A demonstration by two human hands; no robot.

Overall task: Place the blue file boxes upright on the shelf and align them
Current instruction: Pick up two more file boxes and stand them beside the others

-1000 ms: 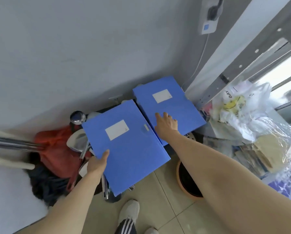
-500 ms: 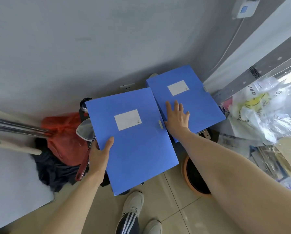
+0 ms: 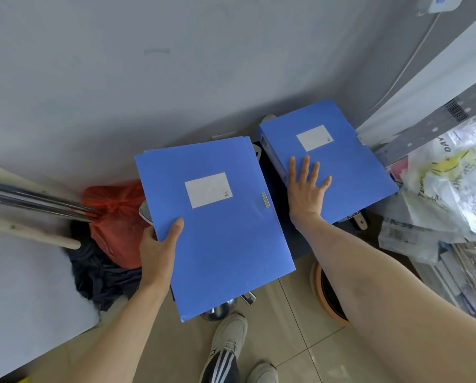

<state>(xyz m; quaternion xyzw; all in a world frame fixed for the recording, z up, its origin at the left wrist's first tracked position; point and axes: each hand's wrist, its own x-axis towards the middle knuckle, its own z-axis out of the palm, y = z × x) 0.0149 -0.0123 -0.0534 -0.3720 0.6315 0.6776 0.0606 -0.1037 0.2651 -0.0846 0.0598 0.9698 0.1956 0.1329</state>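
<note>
Left grip [image 3: 159, 244]: closed on near blue file box [image 3: 217, 225], centre frame, long axis toward lower frame.
Right grip [image 3: 307, 186]: flat, fingers spread, pressed on far blue file box [image 3: 341, 161], centre right.
Shelf: cannot be told.

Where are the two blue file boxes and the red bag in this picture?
Left blue file box [image 3: 225, 244]: head view, middle of its front cover.
Right blue file box [image 3: 350, 164]: head view, bare cover right of the fingers.
Red bag [image 3: 115, 217]: head view, its crumpled middle.
</note>
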